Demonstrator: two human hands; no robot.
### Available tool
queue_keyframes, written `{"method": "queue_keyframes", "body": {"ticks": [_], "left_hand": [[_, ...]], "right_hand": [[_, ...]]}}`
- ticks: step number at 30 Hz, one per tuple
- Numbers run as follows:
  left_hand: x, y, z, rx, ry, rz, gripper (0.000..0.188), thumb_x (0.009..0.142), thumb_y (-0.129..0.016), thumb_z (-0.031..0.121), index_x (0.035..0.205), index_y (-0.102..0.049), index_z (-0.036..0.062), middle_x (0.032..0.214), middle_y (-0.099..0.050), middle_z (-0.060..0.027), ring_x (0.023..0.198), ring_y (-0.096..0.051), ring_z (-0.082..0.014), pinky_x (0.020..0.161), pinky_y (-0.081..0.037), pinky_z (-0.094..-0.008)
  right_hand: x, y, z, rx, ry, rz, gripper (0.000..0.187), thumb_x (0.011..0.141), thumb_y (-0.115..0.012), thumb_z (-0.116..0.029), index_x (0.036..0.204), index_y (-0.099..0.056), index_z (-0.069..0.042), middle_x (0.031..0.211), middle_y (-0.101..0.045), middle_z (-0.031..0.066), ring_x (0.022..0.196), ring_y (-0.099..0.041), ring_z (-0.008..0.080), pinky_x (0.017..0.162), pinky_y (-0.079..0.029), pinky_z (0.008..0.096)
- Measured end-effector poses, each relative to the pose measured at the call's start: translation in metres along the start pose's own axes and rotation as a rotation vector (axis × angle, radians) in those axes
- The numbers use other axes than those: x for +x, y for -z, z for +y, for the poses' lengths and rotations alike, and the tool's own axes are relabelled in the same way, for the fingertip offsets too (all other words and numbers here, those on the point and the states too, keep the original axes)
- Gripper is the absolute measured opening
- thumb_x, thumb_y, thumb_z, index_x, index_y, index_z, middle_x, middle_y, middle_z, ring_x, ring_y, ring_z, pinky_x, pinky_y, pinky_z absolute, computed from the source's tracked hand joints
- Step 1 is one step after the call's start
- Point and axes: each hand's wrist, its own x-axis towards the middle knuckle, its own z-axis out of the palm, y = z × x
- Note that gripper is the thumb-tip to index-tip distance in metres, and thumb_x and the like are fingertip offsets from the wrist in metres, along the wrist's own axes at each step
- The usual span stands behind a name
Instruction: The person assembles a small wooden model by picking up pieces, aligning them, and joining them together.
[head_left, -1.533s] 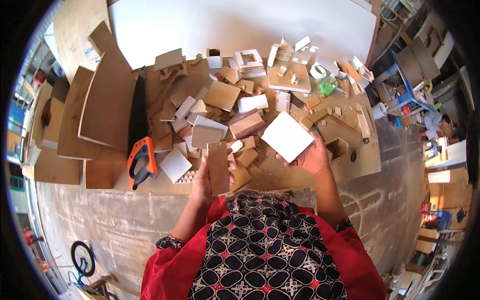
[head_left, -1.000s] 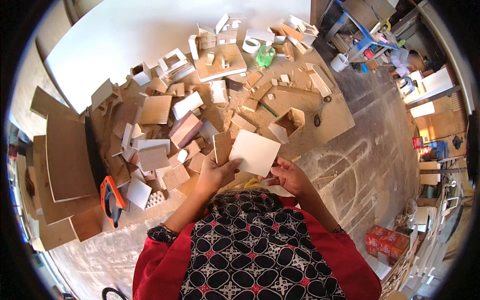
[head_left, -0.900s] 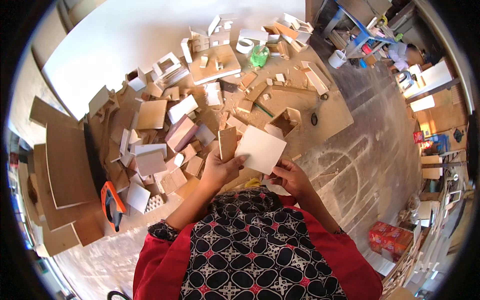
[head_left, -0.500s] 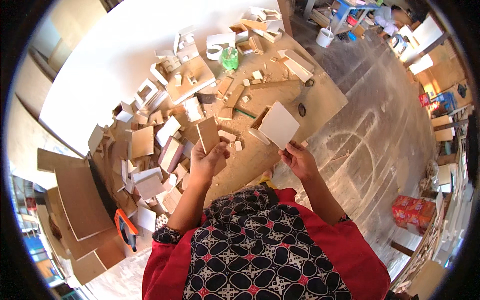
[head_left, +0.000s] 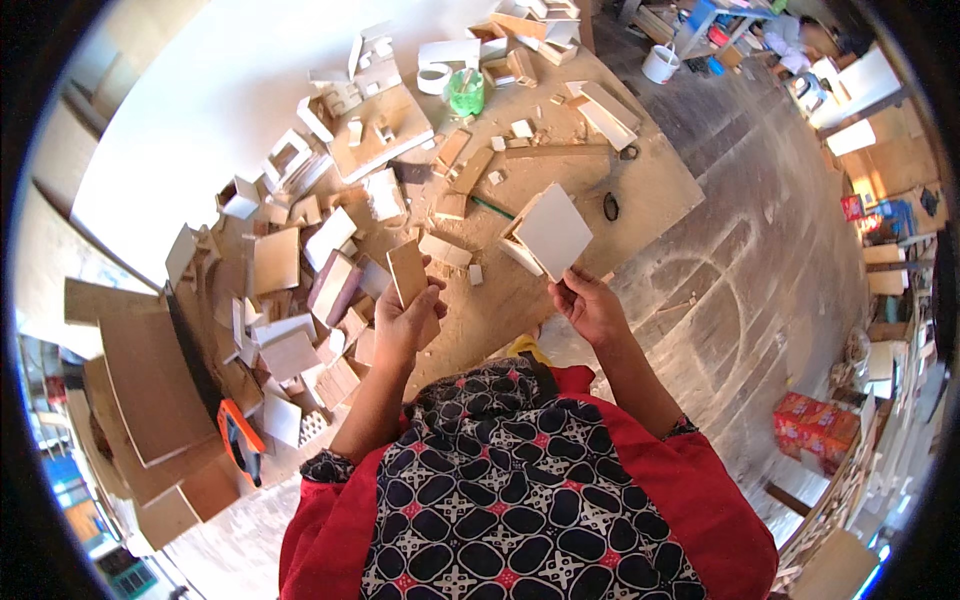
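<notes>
My left hand [head_left: 402, 325] is closed around a small brown wooden board [head_left: 406, 272], held upright with a narrow edge toward me. To its right, my right hand [head_left: 588, 302] pinches the lower corner of a white square panel [head_left: 552, 232] between thumb and fingers. Pale wooden edges show behind the panel's left side; whether they belong to it I cannot tell. Both pieces are apart, above the worktable [head_left: 640, 190]. Just beyond my left hand lie a light wood block [head_left: 445, 250] and a smaller pale block [head_left: 476, 274].
Offcuts and small wooden assemblies crowd the table's left side, among them a brown panel [head_left: 276, 262]. A green plastic container [head_left: 466, 92] and a white tape roll [head_left: 433, 78] stand farther back. An orange-and-black handsaw [head_left: 240, 440] lies at the lower left. Another person [head_left: 800, 42] is at the far right.
The board in my left hand has turned slightly and now shows a narrower face. My right hand and the white panel have shifted a little left. Both hands keep their hold.
</notes>
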Motion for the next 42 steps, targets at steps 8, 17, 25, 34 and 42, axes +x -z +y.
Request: {"method": "queue_keyframes", "body": {"ticks": [8, 17, 25, 34, 42], "left_hand": [[-0.008, 0.011, -0.013, -0.106, 0.004, 0.042, 0.038, 0.088, -0.060, 0.008, 0.125, -0.052, 0.0005, 0.087, -0.062, -0.0030, 0.064, -0.057, -0.0099, 0.059, -0.047, -0.0235], [-0.008, 0.027, -0.040, -0.124, -0.036, 0.068, 0.035, 0.086, -0.063, 0.008, 0.120, -0.056, 0.0008, 0.080, -0.059, -0.0002, 0.063, -0.055, -0.0087, 0.058, -0.047, -0.0240], [-0.015, 0.037, -0.048, -0.168, -0.053, 0.066, 0.033, 0.087, -0.064, 0.010, 0.119, -0.057, 0.0022, 0.080, -0.059, 0.0014, 0.064, -0.055, -0.0079, 0.058, -0.046, -0.0233], [-0.019, 0.041, -0.047, -0.221, -0.040, 0.029, 0.033, 0.088, -0.064, 0.013, 0.119, -0.058, 0.0031, 0.078, -0.058, 0.0016, 0.063, -0.053, -0.0074, 0.056, -0.045, -0.0234], [-0.044, 0.066, -0.039, -0.065, -0.062, -0.052, 0.040, 0.090, -0.063, 0.018, 0.126, -0.054, 0.0043, 0.084, -0.062, 0.0018, 0.063, -0.054, -0.0066, 0.058, -0.047, -0.0226]], "right_hand": [[0.002, 0.002, -0.004, -0.050, -0.040, 0.030, 0.012, 0.092, -0.062, -0.016, 0.101, -0.061, -0.007, 0.087, -0.066, 0.0033, 0.078, -0.066, 0.0155, 0.062, -0.055, 0.0246], [0.009, 0.013, -0.010, -0.104, -0.070, -0.016, 0.015, 0.095, -0.057, -0.017, 0.104, -0.060, -0.005, 0.091, -0.065, 0.0063, 0.077, -0.062, 0.0145, 0.064, -0.054, 0.0254], [0.003, -0.001, -0.010, -0.129, -0.042, 0.013, 0.016, 0.095, -0.057, -0.016, 0.105, -0.060, -0.005, 0.092, -0.065, 0.0063, 0.078, -0.062, 0.0135, 0.063, -0.054, 0.0252], [0.007, 0.019, -0.007, -0.082, 0.054, -0.025, 0.014, 0.095, -0.055, -0.015, 0.106, -0.060, -0.008, 0.091, -0.064, 0.0050, 0.076, -0.060, 0.0159, 0.064, -0.053, 0.0256], [-0.035, -0.050, -0.008, -0.327, 0.122, -0.227, 0.027, 0.090, -0.054, -0.008, 0.117, -0.055, -0.003, 0.097, -0.064, 0.0063, 0.074, -0.060, 0.0165, 0.063, -0.050, 0.0293]]}}
